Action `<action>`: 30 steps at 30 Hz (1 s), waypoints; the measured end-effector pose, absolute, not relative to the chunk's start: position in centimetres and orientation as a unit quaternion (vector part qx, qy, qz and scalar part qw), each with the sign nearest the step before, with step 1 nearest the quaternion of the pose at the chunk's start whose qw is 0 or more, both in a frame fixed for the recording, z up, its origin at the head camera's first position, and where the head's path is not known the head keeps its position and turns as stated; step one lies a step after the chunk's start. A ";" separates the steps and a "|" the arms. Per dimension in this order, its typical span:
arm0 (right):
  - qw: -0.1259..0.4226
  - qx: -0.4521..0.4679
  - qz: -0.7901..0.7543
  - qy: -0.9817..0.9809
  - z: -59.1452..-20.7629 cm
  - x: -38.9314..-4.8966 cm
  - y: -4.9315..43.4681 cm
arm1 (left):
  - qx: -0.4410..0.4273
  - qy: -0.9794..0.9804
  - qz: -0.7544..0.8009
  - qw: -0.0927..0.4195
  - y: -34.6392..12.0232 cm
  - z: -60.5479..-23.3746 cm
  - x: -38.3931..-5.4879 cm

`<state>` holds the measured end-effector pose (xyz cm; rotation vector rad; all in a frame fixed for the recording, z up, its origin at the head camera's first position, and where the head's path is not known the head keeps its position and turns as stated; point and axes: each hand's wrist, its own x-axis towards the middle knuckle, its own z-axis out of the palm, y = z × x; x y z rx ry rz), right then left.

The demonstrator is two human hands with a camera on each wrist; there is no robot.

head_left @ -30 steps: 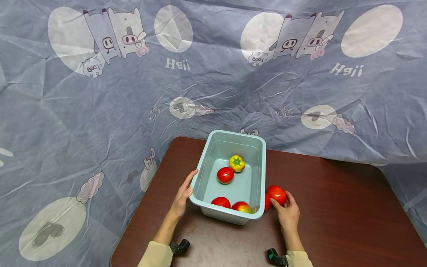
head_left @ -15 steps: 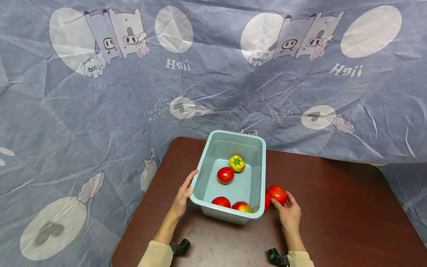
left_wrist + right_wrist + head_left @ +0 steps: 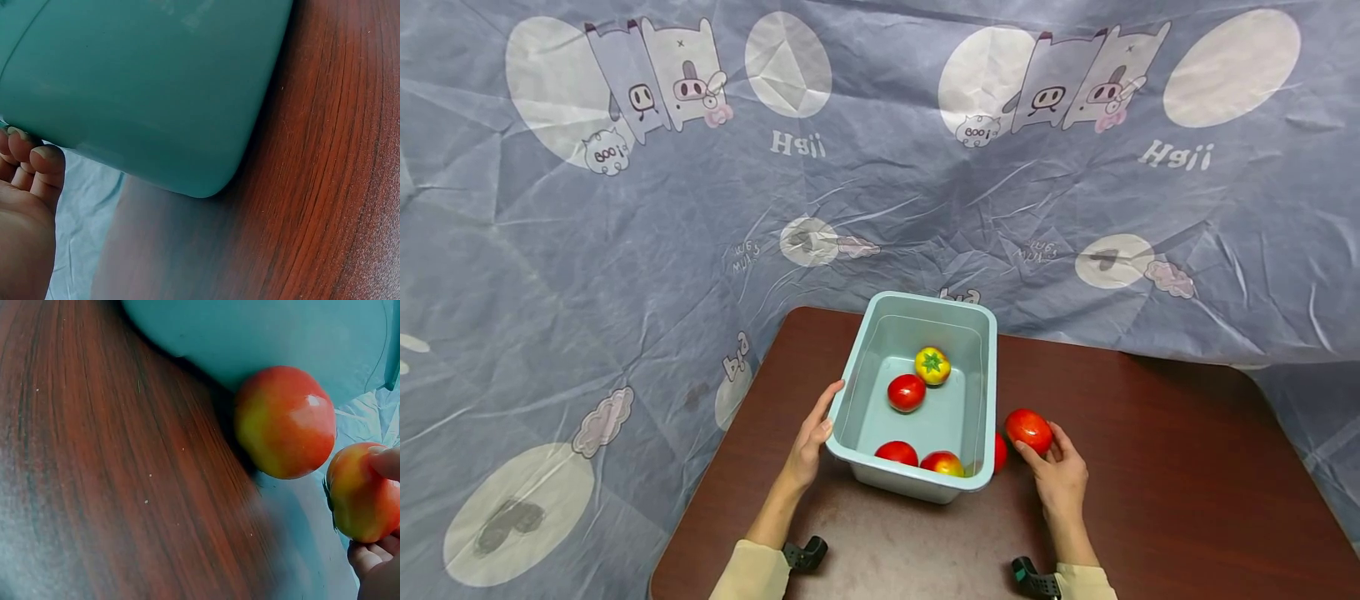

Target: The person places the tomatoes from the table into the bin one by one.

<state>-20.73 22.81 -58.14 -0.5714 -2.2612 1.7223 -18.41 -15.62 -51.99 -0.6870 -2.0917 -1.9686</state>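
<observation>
My left hand [image 3: 806, 446] holds the left rim of a light blue-green plastic tub [image 3: 859, 367]; in the left wrist view its curled fingers [image 3: 47, 160] sit at the tub's outer wall. Inside the tub lie a yellow tomato with a green star-shaped top [image 3: 932, 367], a red tomato [image 3: 907, 393] and, partly hidden by the front rim, another red tomato [image 3: 897, 452] and a red-yellow one [image 3: 942, 463]. To the tub's right, my right hand [image 3: 1062, 477] grips a red tomato [image 3: 1028, 431] between thumb and fingers. Another tomato [image 3: 286, 423] rests against the tub's right wall.
The tub stands on a dark reddish-brown wooden table [image 3: 1180, 467]. A grey-blue cloth printed with cartoon pigs [image 3: 880, 183] hangs behind and to the left of the table. Dark straps [image 3: 806, 553] with small devices sit on both wrists.
My right hand has moved slightly right with its tomato, widening the space to the tomato beside the tub. My left hand and the tub have stayed in place.
</observation>
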 end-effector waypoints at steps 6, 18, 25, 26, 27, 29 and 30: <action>0.116 -0.198 0.609 -0.759 -57.6 -20.4 22.8 | -0.233 -0.701 -0.668 0.088 -15.5 -51.7 -18.3; 0.155 -0.143 0.626 -0.751 -52.8 -19.5 21.2 | -0.236 -0.691 -0.678 0.082 -15.4 -51.6 -18.3; 0.164 -0.136 0.637 -0.741 -50.9 -19.0 20.6 | -0.232 -0.698 -0.672 0.088 -15.4 -51.5 -18.2; 0.167 -0.132 0.639 -0.739 -50.7 -18.9 20.5 | -0.231 -0.701 -0.669 0.089 -15.4 -51.5 -18.2; 0.168 -0.131 0.641 -0.737 -50.5 -18.8 20.5 | -0.229 -0.704 -0.666 0.091 -15.5 -51.5 -18.1; 0.171 -0.130 0.643 -0.735 -50.1 -18.7 20.5 | -0.228 -0.708 -0.662 0.092 -15.5 -51.5 -18.1; 0.173 -0.129 0.644 -0.734 -50.0 -18.7 20.4 | -0.229 -0.708 -0.662 0.092 -15.5 -51.6 -18.2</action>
